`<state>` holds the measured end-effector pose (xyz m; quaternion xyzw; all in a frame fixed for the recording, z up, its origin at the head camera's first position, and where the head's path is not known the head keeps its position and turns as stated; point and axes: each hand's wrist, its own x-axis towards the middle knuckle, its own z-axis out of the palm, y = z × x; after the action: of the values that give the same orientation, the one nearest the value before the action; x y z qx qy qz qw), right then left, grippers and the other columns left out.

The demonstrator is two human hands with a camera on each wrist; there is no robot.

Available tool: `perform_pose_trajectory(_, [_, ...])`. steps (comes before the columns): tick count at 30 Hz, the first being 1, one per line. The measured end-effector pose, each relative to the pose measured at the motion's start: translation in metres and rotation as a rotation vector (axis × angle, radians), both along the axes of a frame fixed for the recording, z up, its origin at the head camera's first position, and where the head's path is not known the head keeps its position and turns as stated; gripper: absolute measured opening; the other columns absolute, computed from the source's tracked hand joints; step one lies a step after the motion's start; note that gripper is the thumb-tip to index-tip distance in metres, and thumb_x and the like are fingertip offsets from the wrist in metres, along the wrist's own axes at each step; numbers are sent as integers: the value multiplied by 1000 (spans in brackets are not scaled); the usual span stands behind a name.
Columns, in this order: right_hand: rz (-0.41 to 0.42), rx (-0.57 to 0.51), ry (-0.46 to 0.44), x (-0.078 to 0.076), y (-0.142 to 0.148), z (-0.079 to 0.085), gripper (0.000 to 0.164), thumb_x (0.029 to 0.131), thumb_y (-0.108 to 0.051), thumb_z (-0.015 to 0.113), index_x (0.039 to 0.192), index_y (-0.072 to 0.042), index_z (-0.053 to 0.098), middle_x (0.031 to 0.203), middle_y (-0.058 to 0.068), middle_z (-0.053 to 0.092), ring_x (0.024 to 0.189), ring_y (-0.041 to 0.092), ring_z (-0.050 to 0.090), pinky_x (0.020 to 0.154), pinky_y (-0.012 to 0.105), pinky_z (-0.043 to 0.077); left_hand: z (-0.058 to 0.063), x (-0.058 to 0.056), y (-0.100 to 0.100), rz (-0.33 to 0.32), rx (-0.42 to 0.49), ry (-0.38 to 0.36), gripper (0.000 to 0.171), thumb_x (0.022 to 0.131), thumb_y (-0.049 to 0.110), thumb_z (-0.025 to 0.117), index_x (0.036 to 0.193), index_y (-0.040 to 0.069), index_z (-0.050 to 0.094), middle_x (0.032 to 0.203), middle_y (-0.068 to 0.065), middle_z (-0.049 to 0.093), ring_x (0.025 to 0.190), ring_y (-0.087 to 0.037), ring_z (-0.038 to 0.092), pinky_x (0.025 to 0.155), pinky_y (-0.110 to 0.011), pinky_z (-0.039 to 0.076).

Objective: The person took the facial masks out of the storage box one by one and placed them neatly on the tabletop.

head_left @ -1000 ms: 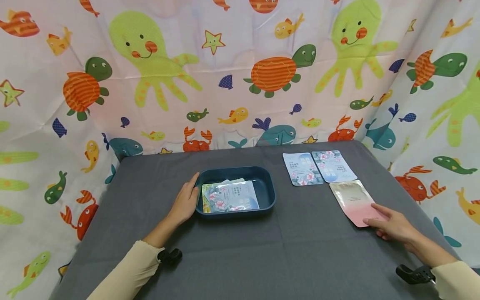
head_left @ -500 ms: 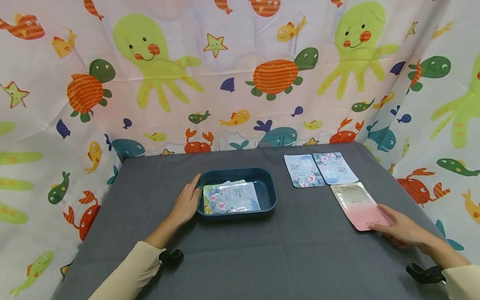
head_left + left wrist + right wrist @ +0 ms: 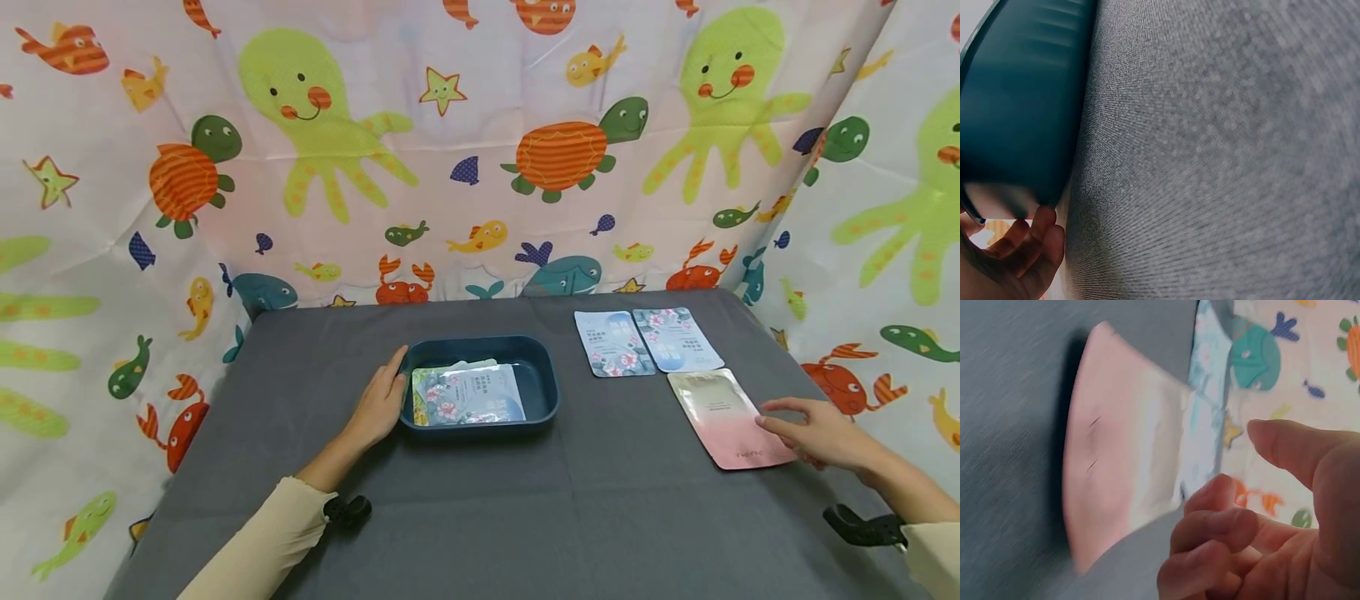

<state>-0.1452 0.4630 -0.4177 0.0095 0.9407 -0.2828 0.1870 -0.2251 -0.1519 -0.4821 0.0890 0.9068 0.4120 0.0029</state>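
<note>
At the left end of a dark teal tray point(image 3: 484, 427), my left hand point(image 3: 375, 404) grips the end wall, its thumb by the rim and its fingertips against the outside in the left wrist view. Inside the tray lie overlapping flat packets, the top one a pale blue floral sachet point(image 3: 480, 393). On the right, a sachet point(image 3: 731, 417) fading from silver-gold to pink lies flat. My right hand point(image 3: 825, 433) hovers at its near right corner, thumb apart from loosely bent fingers, holding nothing. The right wrist view shows a gap between that hand and the pink sachet point(image 3: 1110, 444).
Two pale blue floral sachets, one to the left point(image 3: 613, 343) and one to the right point(image 3: 677, 339), lie side by side behind the pink one. Grey cloth point(image 3: 525, 517) covers the table. A curtain point(image 3: 360, 242) printed with sea animals stands behind and at both sides.
My right hand has let go of the pink sachet and drawn off to the right; the sachet now lies flat. My left hand stays at the tray. The head view has shifted slightly.
</note>
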Motion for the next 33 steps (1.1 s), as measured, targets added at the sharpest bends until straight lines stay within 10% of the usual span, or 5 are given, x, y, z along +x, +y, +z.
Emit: perform_pose_trajectory(33, [288, -365, 219, -90, -228, 43, 41, 102, -22, 60, 137, 0, 57, 89, 14, 67, 67, 21, 60, 64, 33, 57, 2, -1, 1, -16, 16, -25, 54, 110, 21, 32, 163, 16, 20, 153, -25, 41, 136, -38, 44, 114, -61, 34])
